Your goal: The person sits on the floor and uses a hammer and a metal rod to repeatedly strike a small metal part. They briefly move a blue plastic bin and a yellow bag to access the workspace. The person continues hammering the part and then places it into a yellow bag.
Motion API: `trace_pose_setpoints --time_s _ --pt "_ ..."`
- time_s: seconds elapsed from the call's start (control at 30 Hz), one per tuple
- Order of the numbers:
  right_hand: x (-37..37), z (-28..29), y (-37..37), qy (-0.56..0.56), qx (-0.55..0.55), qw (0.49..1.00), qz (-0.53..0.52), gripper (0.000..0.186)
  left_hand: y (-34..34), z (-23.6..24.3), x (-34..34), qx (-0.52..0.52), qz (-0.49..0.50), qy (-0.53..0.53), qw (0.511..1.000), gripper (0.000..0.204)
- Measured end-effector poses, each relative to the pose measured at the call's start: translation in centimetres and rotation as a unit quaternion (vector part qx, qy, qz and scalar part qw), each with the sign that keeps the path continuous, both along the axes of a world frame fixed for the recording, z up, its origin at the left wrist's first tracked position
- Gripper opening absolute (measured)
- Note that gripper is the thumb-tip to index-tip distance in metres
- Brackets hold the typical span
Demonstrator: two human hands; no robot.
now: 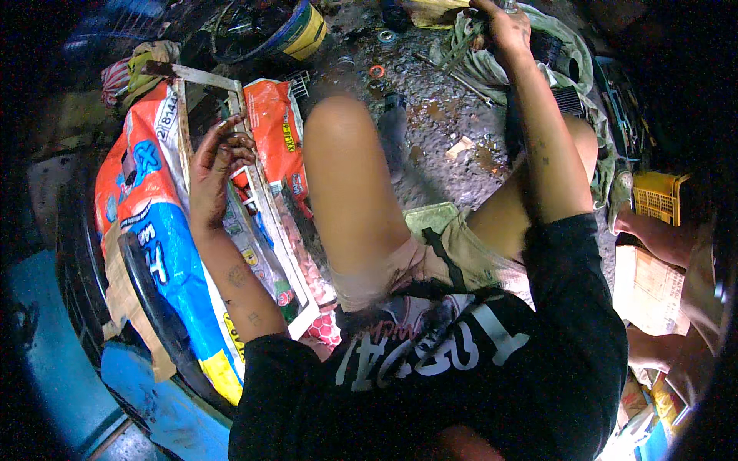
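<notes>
My left hand, its fingers dark with grime, is over a white metal frame beside my left knee. Its fingers are loosely bent and apart, and I see nothing in them. Printed plastic packaging in red, blue and yellow lies under and beside that forearm. My right hand reaches far forward to the top edge, above a crumpled grey-green cloth. Its fingers are partly cut off by the edge. They appear closed around a small greyish thing too little shown to name.
A yellow-and-blue bucket stands far left. On the wet, dirty ground lie an orange ring and a thin metal rod. Another person's sandalled foot is at right, near a yellow crate and a cardboard box.
</notes>
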State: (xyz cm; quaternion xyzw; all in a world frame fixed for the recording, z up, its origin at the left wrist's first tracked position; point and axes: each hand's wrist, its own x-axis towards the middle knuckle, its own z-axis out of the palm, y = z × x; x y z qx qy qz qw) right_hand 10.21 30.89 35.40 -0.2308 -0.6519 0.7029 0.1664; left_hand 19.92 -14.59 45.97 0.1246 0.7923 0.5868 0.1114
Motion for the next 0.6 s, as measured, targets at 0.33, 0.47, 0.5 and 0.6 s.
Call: trace_pose_setpoints --time_s 0.33,0.47,0.5,0.6 --pt "-0.1 -1.2 0.9 -0.09 0.137 0.986 0.01 0.062 0.2 -24.0 -6.6 -0.034 0.125 -0.268 0.955 0.038" --pt "0.4 -2.8 0.5 -0.098 0.081 0.989 0.081 0.045 -2.3 -40.3 -6.3 -0.024 0.18 -0.373 0.91 0.035" --pt "0.7 -3.9 0.9 -0.094 0.121 0.982 0.108 0.043 -2.7 -43.2 -5.6 -0.025 0.182 -0.381 0.906 0.034" --pt "2.5 -6.9 3.9 -0.099 0.131 0.979 0.124 0.048 0.5 -48.2 -5.2 -0.066 0.154 -0.396 0.903 0.03"
